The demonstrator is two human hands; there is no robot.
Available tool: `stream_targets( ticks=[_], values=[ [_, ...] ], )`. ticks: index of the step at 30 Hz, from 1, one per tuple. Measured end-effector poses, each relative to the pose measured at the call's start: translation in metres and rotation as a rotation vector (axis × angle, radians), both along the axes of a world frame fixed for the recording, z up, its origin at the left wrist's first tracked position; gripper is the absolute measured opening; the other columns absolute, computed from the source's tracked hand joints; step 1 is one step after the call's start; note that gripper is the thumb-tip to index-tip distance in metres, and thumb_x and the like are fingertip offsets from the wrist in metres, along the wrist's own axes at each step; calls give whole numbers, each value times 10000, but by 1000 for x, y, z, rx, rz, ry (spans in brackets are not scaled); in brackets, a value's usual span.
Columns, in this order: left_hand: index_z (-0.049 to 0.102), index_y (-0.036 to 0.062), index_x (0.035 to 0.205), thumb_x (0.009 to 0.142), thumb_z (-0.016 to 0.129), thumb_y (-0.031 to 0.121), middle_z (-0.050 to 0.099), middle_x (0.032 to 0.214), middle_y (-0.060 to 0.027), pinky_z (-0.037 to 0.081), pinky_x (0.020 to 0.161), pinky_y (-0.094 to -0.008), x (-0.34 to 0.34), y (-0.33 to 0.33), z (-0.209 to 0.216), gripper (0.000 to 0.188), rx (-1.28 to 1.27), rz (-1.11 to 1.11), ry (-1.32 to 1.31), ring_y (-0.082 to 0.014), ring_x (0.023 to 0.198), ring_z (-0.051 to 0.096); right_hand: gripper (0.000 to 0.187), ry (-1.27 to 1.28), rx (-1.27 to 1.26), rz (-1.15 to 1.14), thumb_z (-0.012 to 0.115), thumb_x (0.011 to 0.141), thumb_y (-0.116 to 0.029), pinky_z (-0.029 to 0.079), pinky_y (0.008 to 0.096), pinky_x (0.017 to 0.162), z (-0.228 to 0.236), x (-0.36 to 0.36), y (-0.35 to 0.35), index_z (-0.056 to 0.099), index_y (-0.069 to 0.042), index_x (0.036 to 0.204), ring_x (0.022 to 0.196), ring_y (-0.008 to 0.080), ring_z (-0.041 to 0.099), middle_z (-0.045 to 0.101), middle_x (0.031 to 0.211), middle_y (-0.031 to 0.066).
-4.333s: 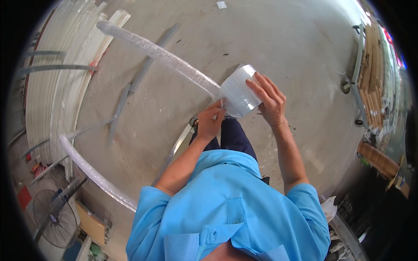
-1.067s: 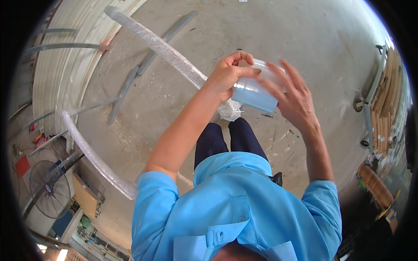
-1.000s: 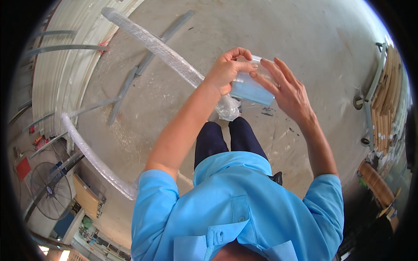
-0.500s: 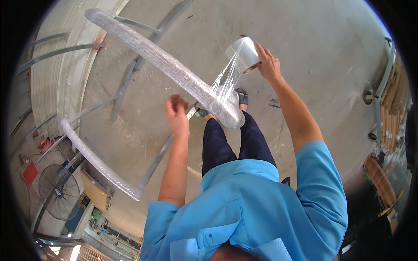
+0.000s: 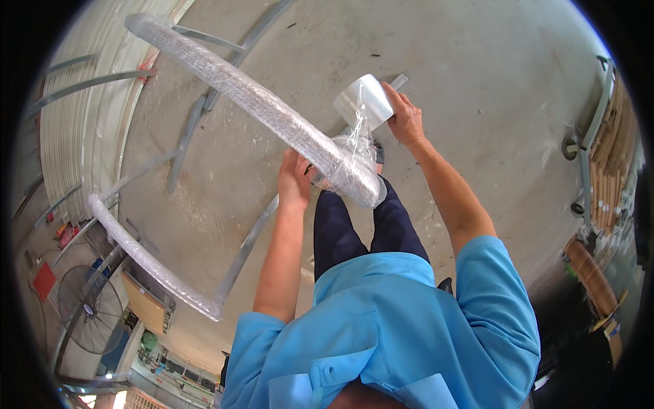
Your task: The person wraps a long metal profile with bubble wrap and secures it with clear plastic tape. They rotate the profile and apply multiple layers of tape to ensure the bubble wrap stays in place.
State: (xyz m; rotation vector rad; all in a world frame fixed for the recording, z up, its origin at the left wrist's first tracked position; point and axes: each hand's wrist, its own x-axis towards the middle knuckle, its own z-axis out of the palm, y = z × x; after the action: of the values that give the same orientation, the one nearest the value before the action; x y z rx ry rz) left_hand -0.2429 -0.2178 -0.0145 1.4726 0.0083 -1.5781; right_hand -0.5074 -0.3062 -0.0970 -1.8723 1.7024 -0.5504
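Right hand: the right hand [image 5: 407, 120] is closed around one end of a roll of clear wrap [image 5: 363, 102], held up and tilted.
Wrap sheet: a thin clear strip [image 5: 354, 140] runs from the roll down to the bar just below and to the left of the right hand.
Left hand: the left hand [image 5: 296, 178] is pressed against the near end of the wrapped bar [image 5: 272, 112], fingers curled on the film there; how firm the grip is I cannot tell.
Bar: a long rounded bar covered in clear film, running away up and to the left of both hands; its bunched end [image 5: 357, 184] lies between the two hands.
Second bar: another wrapped bar [image 5: 139, 255] lies well to the left of the left hand, joined to bare grey metal rails [image 5: 248, 235].
Signs and packages: a red square panel [image 5: 44, 281] and a standing fan [image 5: 87, 317] far left and below the left hand; stacked brown boards [image 5: 612, 160] far right of the right hand.
Open room: bare concrete floor [image 5: 477, 61] beyond and right of the right hand.
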Motion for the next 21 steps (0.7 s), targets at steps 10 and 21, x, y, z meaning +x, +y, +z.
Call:
stream_targets(
  ticks=[10, 21],
  values=[
    [555, 1, 1297, 603, 376, 985, 686, 943, -236, 458, 967, -557, -9, -27, -23, 1217, -330, -255, 772, -387, 920, 653, 790, -7, -167, 27, 709, 664, 55, 547, 402, 875, 58, -31, 0, 510, -199, 1385, 1023, 316, 652, 654, 1161, 115],
    [405, 57, 1414, 581, 525, 932, 650, 1017, -207, 482, 889, -541, -24, -22, -35, 1214, -494, -187, 615, -368, 951, 635, 607, -38, -505, -98, 724, 697, 19, 569, 356, 853, 150, -66, 14, 623, -119, 1279, 1030, 282, 679, 683, 1165, 122]
  ],
)
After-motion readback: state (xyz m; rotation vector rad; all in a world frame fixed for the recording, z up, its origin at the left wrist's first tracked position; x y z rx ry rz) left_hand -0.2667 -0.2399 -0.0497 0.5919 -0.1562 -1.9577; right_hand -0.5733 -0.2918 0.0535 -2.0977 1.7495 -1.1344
